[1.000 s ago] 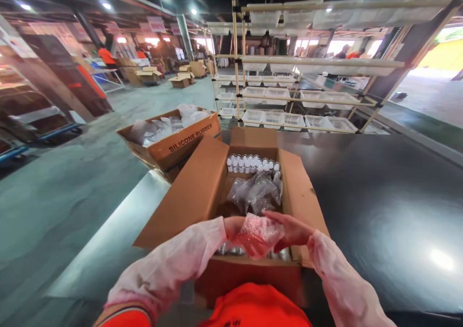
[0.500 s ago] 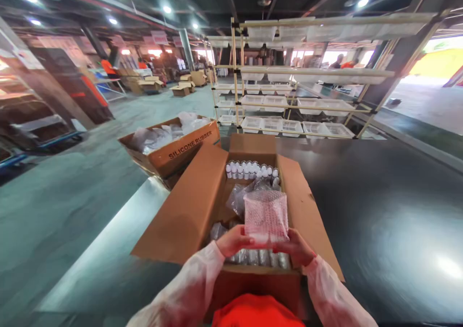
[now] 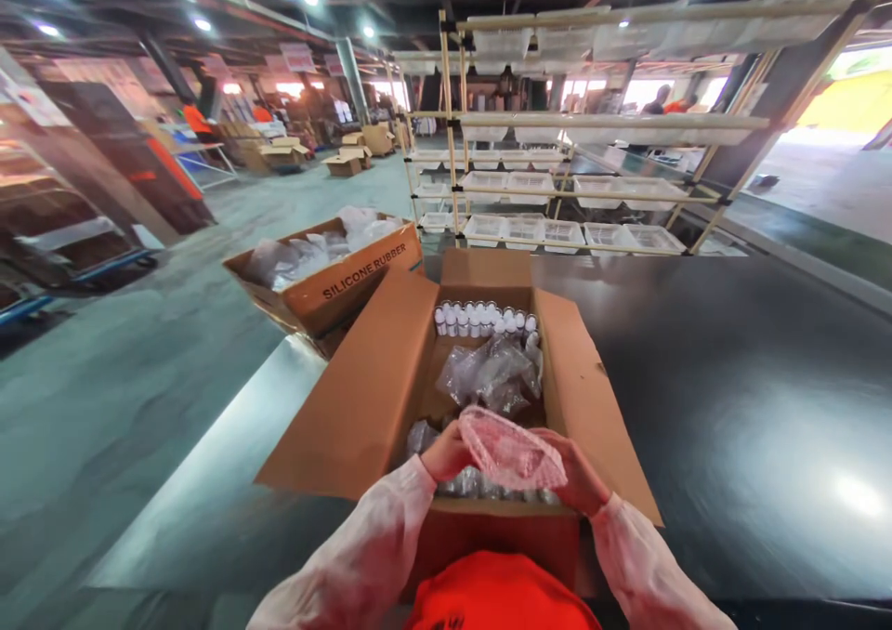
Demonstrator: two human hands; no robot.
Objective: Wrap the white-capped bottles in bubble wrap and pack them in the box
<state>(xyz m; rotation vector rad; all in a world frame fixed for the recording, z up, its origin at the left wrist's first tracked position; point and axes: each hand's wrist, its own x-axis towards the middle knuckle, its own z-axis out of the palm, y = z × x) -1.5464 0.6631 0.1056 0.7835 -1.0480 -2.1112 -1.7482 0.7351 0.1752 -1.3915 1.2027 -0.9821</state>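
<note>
Both hands held 1 bubble-wrap pouch (image 3: 512,455) above the near end of the open cardboard box (image 3: 369,398). The left hand (image 3: 446,453) was closed on the pouch's left edge, fingers curled round it, thumb hidden behind the wrap. The right hand (image 3: 575,472) was under and behind the right part, fingers partly bent and pressed against the wrap; how tight, I cannot tell, the pouch covered most of them. The pouch lay tilted, almost flat, its left end higher.

Inside the box, at the far end, stood a row of small bottles w/ white caps (image 3: 484,319); in the middle lay crumpled clear plastic bags (image 3: 491,374), and just under the hands more wrapped bottles (image 3: 480,486). The box stood on a dark table (image 3: 731,379). To the left, well apart from the hands, was a 2nd carton marked SILICONE RUBBER (image 3: 341,277), w/ clear bags in it.
</note>
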